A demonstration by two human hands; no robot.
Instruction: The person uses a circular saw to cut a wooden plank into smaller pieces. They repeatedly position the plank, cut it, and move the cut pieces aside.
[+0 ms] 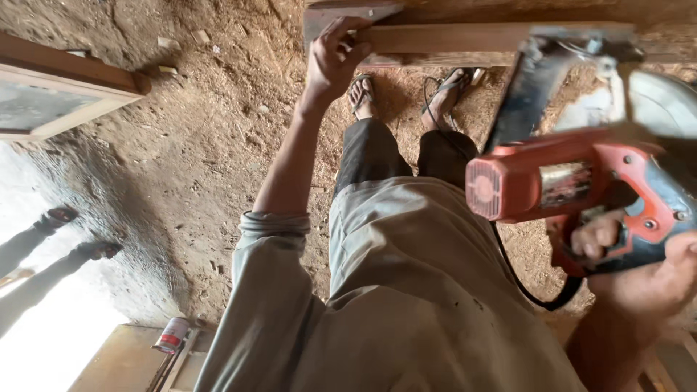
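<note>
Step in hand: by the look of it, steadying the timber for a cut.
Left hand (332,62): fingers curled over the near end of the wooden plank (494,38), far in the scene, above the sandalled feet.
Right hand (639,268): fingers wrapped tight round the handle of the red circular saw (573,181), near right, blade guard close by the plank.
Floor (203,145): strewn with sawdust.
Next move: probably calls for a firm hold on the plank and the blade squared to it.
</note>
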